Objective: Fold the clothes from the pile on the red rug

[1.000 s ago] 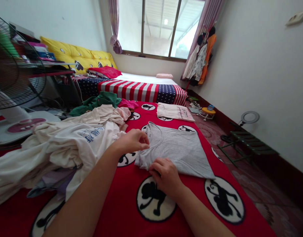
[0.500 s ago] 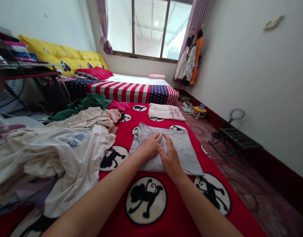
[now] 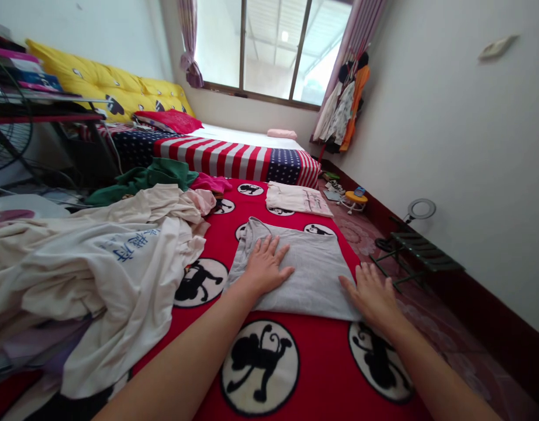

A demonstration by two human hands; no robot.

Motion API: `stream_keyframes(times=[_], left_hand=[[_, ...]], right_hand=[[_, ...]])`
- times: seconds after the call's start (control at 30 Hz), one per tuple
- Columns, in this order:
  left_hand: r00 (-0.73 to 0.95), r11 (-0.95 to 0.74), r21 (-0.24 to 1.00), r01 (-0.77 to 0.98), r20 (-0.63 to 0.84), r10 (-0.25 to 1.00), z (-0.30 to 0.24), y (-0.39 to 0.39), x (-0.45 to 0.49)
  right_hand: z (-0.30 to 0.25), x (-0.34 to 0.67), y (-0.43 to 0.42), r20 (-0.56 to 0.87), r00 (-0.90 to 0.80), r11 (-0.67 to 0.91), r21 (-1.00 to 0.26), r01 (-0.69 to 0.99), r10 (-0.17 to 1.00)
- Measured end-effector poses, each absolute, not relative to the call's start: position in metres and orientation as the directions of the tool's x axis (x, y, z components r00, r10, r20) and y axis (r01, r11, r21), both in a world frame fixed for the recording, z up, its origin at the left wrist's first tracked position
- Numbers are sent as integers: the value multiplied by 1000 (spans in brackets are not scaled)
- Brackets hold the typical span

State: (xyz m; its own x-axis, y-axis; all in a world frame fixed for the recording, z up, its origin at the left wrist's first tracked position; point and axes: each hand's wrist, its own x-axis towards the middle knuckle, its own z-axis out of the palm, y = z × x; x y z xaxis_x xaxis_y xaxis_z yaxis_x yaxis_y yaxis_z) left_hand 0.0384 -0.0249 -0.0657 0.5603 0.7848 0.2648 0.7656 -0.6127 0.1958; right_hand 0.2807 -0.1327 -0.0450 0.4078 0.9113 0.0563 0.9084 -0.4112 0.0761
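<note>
A grey T-shirt (image 3: 311, 266), folded into a rough rectangle, lies flat on a red blanket (image 3: 322, 374) printed with black monkeys in white circles. My left hand (image 3: 265, 266) rests open and flat on the shirt's left half, fingers spread. At the shirt's near right corner my right hand (image 3: 372, 295) lies open, palm down, fingers stretched out over the blanket's edge. Neither hand holds anything.
A heap of cream and white clothes (image 3: 89, 263) fills the left, with green (image 3: 159, 175) and pink garments behind it. A folded cream shirt (image 3: 298, 199) lies further back. Beyond is a bed with a flag cover (image 3: 234, 158). A green folding stool (image 3: 421, 251) stands on the right.
A second ago both hands pinched the shirt's left edge. They then came together on its middle. Now they have spread apart, the right hand sliding to the right corner.
</note>
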Motion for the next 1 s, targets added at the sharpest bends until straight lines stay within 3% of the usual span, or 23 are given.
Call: stream_keyframes(times=[0.07,0.13,0.2,0.27,0.33,0.43,0.57,0.63,0.73,0.8,0.87,0.93,1.0], left_hand=[[558,-615,198,763,276,782,-67,-26,39],[556,-618,202,760,289,779,-68,-26,38],[555,-620,210,756,296,777,-69,-26,38],[551,-618,219,755,299,779,-69,-26,38],[551,-617,229,753,294,781,-70,-25,38],[554,-617,244,748,283,783,-69,-24,38],[548,-609,260,750,273,791,-68,-24,39],[544,-606,262,751,274,793,-68,-24,39],[546,-609,258,750,280,790,-69,-25,39],[546,-609,257,750,279,790,-69,-24,39],[550,-610,252,751,273,790,-69,-24,39],[553,-610,242,754,267,789,-69,-24,39],[553,-610,234,757,265,789,-69,-24,39]], right_hand=[[-32,261,-118,155,332,-338,13,941,931],[-25,233,-99,193,130,-117,-77,990,973],[-27,210,-80,115,-101,118,-157,980,988],[-36,204,-64,33,-204,207,-178,962,978],[-48,221,-51,0,-127,126,-129,984,992],[-59,270,-41,5,115,-114,-43,993,993],[-52,308,-34,-25,413,-412,23,911,911],[-45,295,-34,42,487,-488,30,872,872],[-41,246,-36,139,296,-295,-28,955,945],[-45,218,-37,72,11,-4,-93,996,997],[-50,209,-34,25,-117,119,-141,983,993],[-55,222,-27,12,-5,7,-136,991,1000],[-56,243,-19,6,240,-238,-128,963,971]])
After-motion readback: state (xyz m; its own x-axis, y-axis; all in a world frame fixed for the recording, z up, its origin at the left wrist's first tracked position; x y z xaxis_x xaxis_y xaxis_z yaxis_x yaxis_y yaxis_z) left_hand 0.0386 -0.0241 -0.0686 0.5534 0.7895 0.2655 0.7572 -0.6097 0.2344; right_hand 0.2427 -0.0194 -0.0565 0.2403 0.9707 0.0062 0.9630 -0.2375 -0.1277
